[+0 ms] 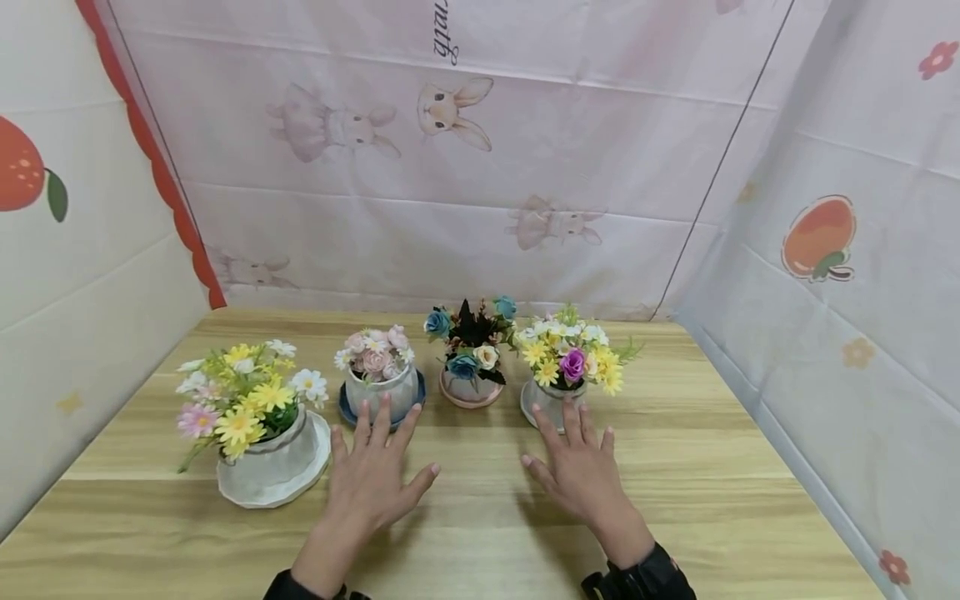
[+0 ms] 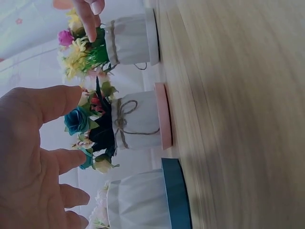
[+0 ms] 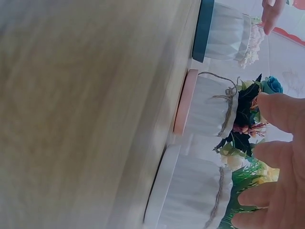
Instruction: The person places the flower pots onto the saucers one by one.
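Observation:
My left hand [image 1: 372, 475] hovers with fingers spread, its fingertips overlapping the pot of pink flowers [image 1: 377, 354] on a blue saucer [image 1: 347, 407] in the head view. Fingers also spread, my right hand [image 1: 581, 467] is over the table in front of the pot of yellow, white and purple flowers [image 1: 573, 354]. Between these stands a white pot [image 2: 138, 119] tied with twine, on a pink saucer [image 2: 163, 114], holding blue roses [image 1: 462, 365] and dark leaves. At the left, a larger white pot [image 1: 273, 462] of yellow and white daisies sits on a scalloped white saucer [image 1: 318, 454]. Neither hand holds anything.
The wooden table [image 1: 465, 542] has a pink cloth with rabbit prints [image 1: 450, 175] hanging behind it. White fruit-printed cloths hang at the left [image 1: 82, 275] and right [image 1: 847, 333] sides. Black cuffs [image 1: 645, 575] show at the wrists.

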Motion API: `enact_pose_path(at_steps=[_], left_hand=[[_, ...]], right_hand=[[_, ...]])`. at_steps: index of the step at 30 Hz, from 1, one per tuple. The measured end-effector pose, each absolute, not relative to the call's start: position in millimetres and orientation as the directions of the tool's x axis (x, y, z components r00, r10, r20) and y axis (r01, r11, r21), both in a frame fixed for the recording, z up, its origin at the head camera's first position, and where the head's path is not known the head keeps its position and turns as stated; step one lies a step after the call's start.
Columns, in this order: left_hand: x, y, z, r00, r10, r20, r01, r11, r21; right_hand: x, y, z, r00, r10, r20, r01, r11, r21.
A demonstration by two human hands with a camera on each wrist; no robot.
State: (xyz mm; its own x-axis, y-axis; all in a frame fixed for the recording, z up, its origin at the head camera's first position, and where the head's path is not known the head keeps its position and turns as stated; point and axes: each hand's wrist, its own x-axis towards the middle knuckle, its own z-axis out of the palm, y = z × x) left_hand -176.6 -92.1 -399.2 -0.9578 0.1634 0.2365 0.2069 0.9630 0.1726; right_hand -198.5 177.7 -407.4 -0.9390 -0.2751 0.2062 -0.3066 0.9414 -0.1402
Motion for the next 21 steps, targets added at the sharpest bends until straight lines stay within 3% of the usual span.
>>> enact_pose_path(at_steps=[21], left_hand=[[-193.9,-88.1,-405.0,-0.955,0.208,0.21,0.247,0.952,0.181]], right_hand=[[-210.3,183.3,-409.6,-0.945,-0.271,0.183,-0.301,0.939,-0.164]])
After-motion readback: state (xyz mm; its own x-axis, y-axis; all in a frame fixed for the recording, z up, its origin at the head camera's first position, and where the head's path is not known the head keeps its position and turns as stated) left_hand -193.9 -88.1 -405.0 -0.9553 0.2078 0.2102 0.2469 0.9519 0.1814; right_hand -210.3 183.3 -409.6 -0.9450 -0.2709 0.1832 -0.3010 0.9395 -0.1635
